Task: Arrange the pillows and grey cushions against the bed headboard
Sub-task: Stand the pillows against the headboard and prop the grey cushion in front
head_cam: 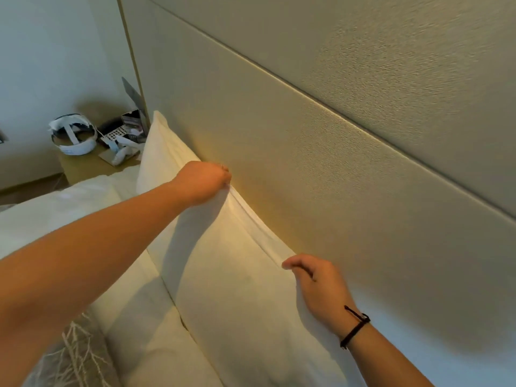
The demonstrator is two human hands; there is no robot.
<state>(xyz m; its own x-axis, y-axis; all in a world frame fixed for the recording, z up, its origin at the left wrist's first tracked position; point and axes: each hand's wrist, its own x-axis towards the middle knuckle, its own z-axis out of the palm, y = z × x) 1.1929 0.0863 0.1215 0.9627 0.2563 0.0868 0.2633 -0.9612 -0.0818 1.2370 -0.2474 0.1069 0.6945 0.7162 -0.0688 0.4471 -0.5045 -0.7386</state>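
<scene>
both hands pinch the top edge of the white pillow (240, 289) standing against the headboard (335, 141), left hand (203, 181) fingers curled tight, right hand (318, 286) fingers bunched on the seam.

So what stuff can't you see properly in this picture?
- Left hand fingertips, head view: tucked behind the top edge of the white pillow, so its grip is only partly shown.
- Grey cushion, head view: cut off by the bottom edge and partly covered by the left arm.
- Small things on the bedside table, head view: too small and far away to identify.
- Bottom of the headboard: hidden behind the pillow.
</scene>
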